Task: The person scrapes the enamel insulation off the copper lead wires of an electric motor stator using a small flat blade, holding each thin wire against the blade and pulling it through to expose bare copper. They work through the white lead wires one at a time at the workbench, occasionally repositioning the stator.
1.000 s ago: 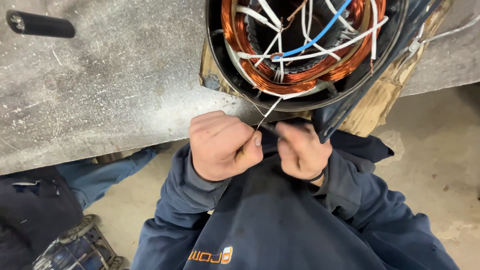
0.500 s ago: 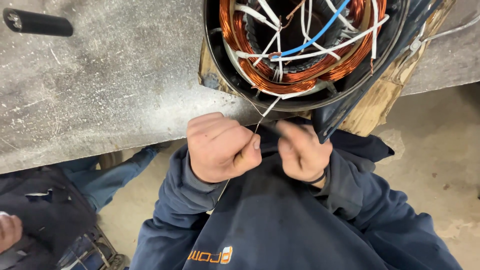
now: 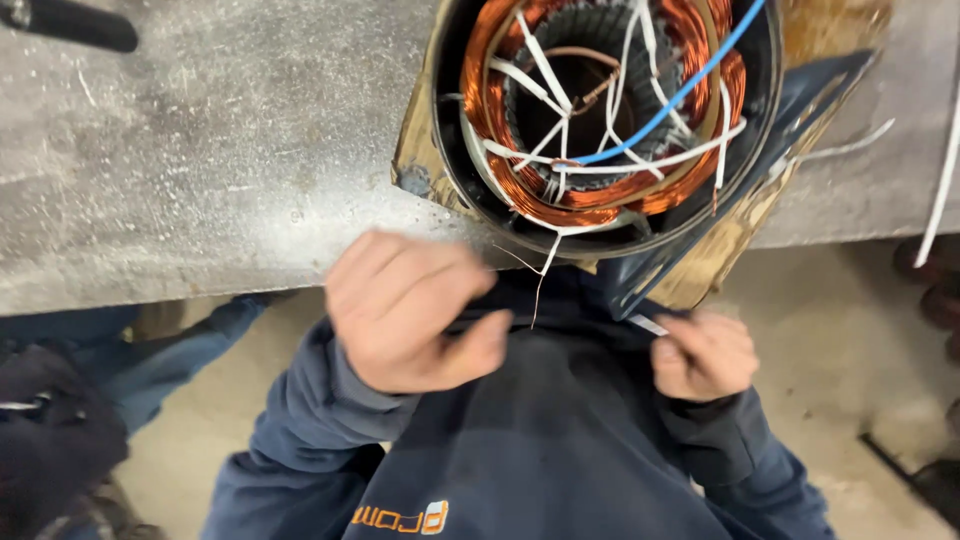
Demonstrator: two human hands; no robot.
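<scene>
My left hand (image 3: 405, 315) is loosely curled (blurred, so I cannot tell whether it pinches anything) just beside the thin white tie string (image 3: 543, 275) that dangles from the motor stator (image 3: 610, 110) at the bench (image 3: 200, 170) edge, while my right hand (image 3: 703, 355) is closed in a pinch on a pale strip end. I judge this the lacing step on the copper windings (image 3: 600, 195); the next pull wants an even, steady grip.

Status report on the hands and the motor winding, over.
Left hand curled, blurred, beside hanging white tie. Right hand pinching thin white strip. Copper winding unobstructed.
</scene>
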